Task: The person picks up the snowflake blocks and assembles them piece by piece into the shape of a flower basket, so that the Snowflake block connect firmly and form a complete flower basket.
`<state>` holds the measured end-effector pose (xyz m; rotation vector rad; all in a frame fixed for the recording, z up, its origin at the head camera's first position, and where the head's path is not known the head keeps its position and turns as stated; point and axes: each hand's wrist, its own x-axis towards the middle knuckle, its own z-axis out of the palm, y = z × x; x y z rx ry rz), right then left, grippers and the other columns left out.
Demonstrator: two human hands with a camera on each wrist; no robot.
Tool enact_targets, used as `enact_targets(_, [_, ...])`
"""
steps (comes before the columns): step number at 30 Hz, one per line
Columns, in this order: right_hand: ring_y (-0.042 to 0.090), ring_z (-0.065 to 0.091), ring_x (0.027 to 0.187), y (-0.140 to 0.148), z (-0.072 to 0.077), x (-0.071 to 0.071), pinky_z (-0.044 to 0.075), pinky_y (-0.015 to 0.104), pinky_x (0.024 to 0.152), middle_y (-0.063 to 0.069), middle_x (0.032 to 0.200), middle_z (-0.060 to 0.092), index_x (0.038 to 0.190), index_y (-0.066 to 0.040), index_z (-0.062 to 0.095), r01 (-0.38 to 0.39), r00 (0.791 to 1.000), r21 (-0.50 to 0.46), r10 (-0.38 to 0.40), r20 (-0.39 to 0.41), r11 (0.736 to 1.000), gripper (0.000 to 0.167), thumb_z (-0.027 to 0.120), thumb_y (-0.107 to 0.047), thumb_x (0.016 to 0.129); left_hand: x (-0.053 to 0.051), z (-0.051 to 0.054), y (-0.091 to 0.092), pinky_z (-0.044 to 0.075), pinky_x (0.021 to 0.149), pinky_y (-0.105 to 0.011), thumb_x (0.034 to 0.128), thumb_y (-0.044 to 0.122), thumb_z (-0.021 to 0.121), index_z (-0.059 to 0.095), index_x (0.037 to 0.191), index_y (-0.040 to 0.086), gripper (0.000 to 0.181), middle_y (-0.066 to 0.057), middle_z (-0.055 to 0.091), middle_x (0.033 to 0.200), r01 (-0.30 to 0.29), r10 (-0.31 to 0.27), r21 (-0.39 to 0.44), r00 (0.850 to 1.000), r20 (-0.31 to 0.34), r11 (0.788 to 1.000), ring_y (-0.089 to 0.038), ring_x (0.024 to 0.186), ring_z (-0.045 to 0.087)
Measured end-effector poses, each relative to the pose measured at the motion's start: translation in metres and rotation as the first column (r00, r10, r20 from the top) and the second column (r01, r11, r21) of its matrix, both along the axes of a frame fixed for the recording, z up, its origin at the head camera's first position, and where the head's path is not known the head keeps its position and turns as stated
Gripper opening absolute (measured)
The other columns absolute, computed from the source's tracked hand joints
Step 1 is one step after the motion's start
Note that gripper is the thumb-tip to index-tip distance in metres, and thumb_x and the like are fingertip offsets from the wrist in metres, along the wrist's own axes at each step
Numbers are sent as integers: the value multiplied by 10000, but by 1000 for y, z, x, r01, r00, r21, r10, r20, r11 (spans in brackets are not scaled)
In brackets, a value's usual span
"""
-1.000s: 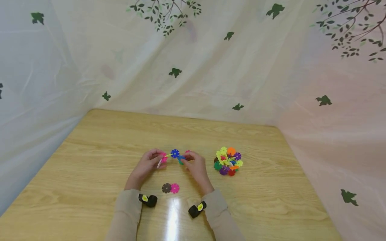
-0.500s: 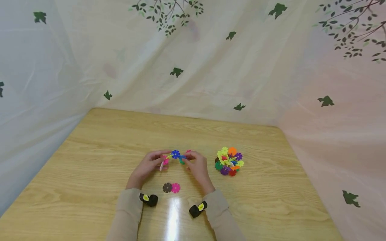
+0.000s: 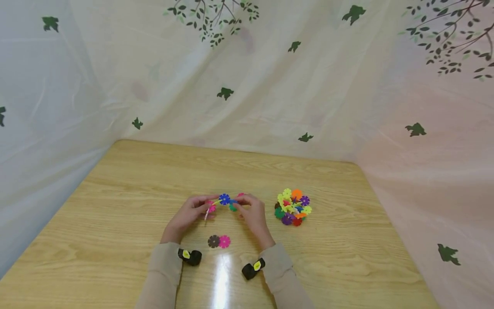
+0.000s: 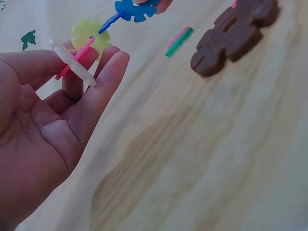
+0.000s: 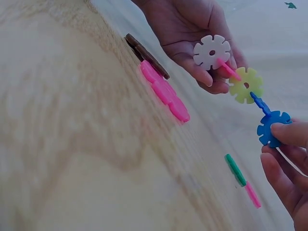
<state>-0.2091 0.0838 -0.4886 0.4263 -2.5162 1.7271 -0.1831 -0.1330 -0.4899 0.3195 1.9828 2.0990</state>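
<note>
A chain of interlocking flower discs hangs between both hands: a white disc (image 5: 211, 52), a pink disc (image 5: 229, 70), a yellow disc (image 5: 246, 85), a dark blue disc (image 3: 224, 199) and a lighter blue disc (image 5: 273, 129). My left hand (image 3: 188, 215) pinches the chain at the pink disc, beside the white one. Between thumb and fingers, my right hand (image 3: 252, 216) pinches the lighter blue disc at the other end. Just beyond the chain, a joined green disc (image 5: 235, 170) and pink disc (image 5: 252, 194) lie on the table, partly hidden in the head view.
Nearer the body, a brown disc (image 3: 214, 241) and a pink disc (image 3: 224, 241) lie side by side on the wooden table (image 3: 115, 240). Right of the hands sits a pile of colourful flower discs (image 3: 293, 207). A printed cloth (image 3: 254, 116) hangs behind the table.
The white disc at the chain's left end has turned more edge-on in the head view. My left fingers have shifted slightly on the chain; the right hand keeps its grip almost unmoved.
</note>
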Motion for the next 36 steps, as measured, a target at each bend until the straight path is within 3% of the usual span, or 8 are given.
enact_targets(7, [217, 676, 810, 3, -3, -1, 565, 195, 545, 122, 905, 734, 903, -42, 754, -8, 997, 41, 11, -72, 999, 76, 729, -78, 841, 0, 0, 1, 601, 814, -297, 994, -18, 419, 446, 1360, -124, 383, -115, 610, 992, 17, -17, -8, 1000, 11, 1000, -150, 881, 674])
enact_targets(12, [157, 660, 743, 5, -7, -3, 547, 164, 545, 116, 859, 735, 863, -37, 756, -5, 992, 65, 13, -123, 998, 61, 738, -86, 833, 0, 1, 3, 606, 797, -294, 988, -32, 406, 428, 1357, -148, 387, -82, 626, 963, 36, -36, 4, 999, 41, 999, -140, 865, 676])
enact_targets(16, [133, 649, 733, 5, -8, -3, 555, 170, 555, 125, 860, 733, 849, -32, 753, -14, 994, 39, 18, -110, 999, 65, 742, -93, 832, 0, 0, 3, 604, 813, -306, 974, -57, 403, 408, 1352, -170, 394, -68, 605, 949, 41, -42, 24, 998, 52, 999, -133, 857, 661])
enact_targets(21, [125, 644, 732, 6, -7, -2, 565, 182, 562, 144, 877, 732, 848, -18, 755, -14, 996, -7, 13, -83, 1000, 66, 752, -78, 820, 1, -2, 3, 601, 820, -300, 964, -71, 418, 392, 1331, -202, 391, -61, 577, 962, 55, -55, 27, 998, 20, 998, -99, 838, 637])
enact_targets(30, [147, 657, 721, 5, -10, -4, 564, 175, 559, 152, 836, 728, 823, -2, 758, -10, 989, -7, 9, -148, 1000, 60, 757, -61, 811, 2, 3, 6, 603, 821, -312, 968, -75, 414, 387, 1329, -207, 386, -41, 576, 937, 63, -63, 12, 998, 4, 998, -107, 827, 652])
enact_targets(36, [128, 655, 751, 4, -8, -1, 594, 233, 585, 171, 864, 720, 856, 0, 762, -11, 997, -83, 5, -74, 996, 72, 756, -59, 814, 2, 2, 4, 607, 807, -324, 982, -46, 406, 389, 1356, -178, 397, -19, 604, 907, 44, -45, 36, 999, 21, 998, -123, 819, 676])
